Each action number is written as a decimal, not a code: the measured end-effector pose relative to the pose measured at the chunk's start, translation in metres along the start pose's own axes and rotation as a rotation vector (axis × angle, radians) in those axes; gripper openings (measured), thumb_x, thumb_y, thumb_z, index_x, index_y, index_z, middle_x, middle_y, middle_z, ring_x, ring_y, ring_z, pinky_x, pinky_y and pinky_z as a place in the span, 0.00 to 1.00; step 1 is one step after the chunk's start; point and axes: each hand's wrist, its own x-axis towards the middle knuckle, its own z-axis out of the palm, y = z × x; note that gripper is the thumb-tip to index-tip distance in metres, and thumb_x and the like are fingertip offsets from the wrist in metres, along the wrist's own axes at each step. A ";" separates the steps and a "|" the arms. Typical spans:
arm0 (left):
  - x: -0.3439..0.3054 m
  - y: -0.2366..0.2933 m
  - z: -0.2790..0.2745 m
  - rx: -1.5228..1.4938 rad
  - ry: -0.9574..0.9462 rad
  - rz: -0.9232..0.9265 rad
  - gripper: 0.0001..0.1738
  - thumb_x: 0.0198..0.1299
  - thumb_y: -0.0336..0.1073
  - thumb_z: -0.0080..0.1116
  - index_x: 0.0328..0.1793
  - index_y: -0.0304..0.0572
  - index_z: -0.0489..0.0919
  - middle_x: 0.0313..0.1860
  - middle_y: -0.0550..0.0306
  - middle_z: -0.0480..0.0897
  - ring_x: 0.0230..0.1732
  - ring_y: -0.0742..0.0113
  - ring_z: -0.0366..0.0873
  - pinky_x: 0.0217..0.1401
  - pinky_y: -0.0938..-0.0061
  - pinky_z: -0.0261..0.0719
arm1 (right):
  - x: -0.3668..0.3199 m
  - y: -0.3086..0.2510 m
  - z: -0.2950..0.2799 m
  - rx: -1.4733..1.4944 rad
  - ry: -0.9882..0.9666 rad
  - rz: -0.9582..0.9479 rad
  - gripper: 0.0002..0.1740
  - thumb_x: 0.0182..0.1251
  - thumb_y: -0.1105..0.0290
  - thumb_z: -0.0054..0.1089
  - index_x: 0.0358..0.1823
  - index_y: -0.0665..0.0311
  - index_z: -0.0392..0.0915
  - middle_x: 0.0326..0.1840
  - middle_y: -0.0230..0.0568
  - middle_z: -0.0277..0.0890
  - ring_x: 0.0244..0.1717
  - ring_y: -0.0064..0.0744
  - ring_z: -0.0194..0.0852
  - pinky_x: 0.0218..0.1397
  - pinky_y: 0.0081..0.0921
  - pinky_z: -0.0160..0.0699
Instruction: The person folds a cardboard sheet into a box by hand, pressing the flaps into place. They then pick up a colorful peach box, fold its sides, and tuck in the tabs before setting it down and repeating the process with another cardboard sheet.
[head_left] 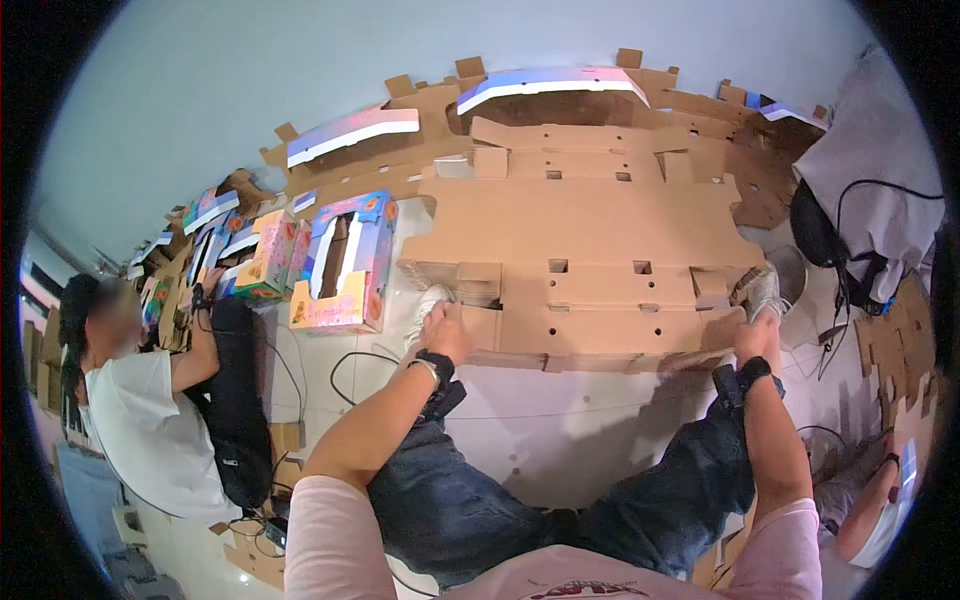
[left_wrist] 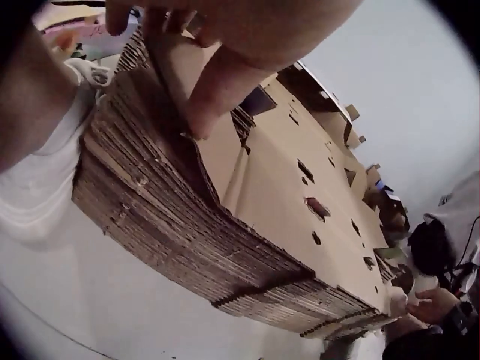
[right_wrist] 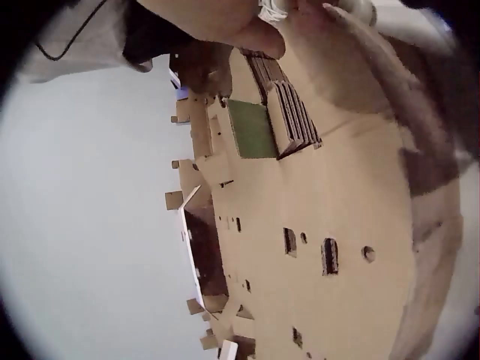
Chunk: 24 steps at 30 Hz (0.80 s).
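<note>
A thick stack of flat, die-cut brown cardboard box blanks (head_left: pixel 600 220) lies in front of me, with slots and holes in its top sheet. At its near left corner, my left hand (head_left: pixel 443 333) pinches the edge of the top cardboard sheet (left_wrist: pixel 255 172). The left thumb (left_wrist: pixel 214 94) lies over that sheet, its fingers on the outer side. My right hand (head_left: pixel 757 335) is at the near right corner, its thumb (right_wrist: pixel 259 39) right over the cardboard. The other right fingers are mostly hidden, and I cannot tell whether they grip the sheet.
Printed boxes (head_left: pixel 345 260) stand left of the stack. More opened cardboard blanks (head_left: pixel 350 150) lean along the wall. A seated person (head_left: pixel 160 410) works at the left, and another person's arm (head_left: pixel 875 500) shows at lower right. Black cables (head_left: pixel 838 290) hang beside a grey cloth (head_left: pixel 875 160).
</note>
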 end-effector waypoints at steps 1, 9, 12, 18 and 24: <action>0.006 -0.005 0.009 -0.003 -0.004 0.011 0.47 0.40 0.41 0.76 0.68 0.43 0.66 0.68 0.37 0.64 0.67 0.40 0.65 0.67 0.57 0.70 | 0.011 0.030 0.006 0.026 -0.189 -0.081 0.28 0.52 0.68 0.68 0.56 0.67 0.75 0.54 0.49 0.76 0.54 0.41 0.78 0.53 0.35 0.78; 0.011 -0.023 0.003 -0.286 -0.365 0.078 0.49 0.44 0.39 0.73 0.72 0.27 0.62 0.61 0.40 0.76 0.63 0.49 0.72 0.68 0.66 0.68 | -0.022 -0.039 0.013 -0.495 -0.272 0.107 0.47 0.33 0.52 0.79 0.62 0.48 0.73 0.66 0.58 0.65 0.69 0.58 0.62 0.69 0.42 0.68; 0.021 -0.046 0.034 -0.440 -0.384 0.004 0.49 0.44 0.43 0.73 0.70 0.29 0.64 0.59 0.38 0.78 0.61 0.49 0.75 0.65 0.66 0.71 | -0.023 -0.058 -0.001 -0.479 -0.316 0.184 0.44 0.34 0.62 0.79 0.61 0.59 0.73 0.65 0.54 0.68 0.65 0.59 0.66 0.67 0.42 0.70; 0.009 -0.022 -0.004 -0.497 -0.426 -0.053 0.51 0.45 0.32 0.72 0.76 0.27 0.57 0.62 0.42 0.77 0.62 0.59 0.75 0.64 0.72 0.72 | -0.006 -0.037 -0.018 -0.251 -0.672 -0.043 0.48 0.35 0.64 0.80 0.64 0.61 0.68 0.44 0.51 0.83 0.50 0.51 0.81 0.55 0.35 0.80; 0.010 -0.026 0.012 -0.320 -0.358 -0.016 0.50 0.46 0.47 0.71 0.73 0.30 0.63 0.62 0.31 0.74 0.66 0.45 0.72 0.68 0.64 0.69 | -0.013 -0.048 0.013 -0.549 -0.097 -0.168 0.51 0.43 0.74 0.72 0.72 0.63 0.56 0.73 0.56 0.58 0.71 0.53 0.60 0.70 0.43 0.66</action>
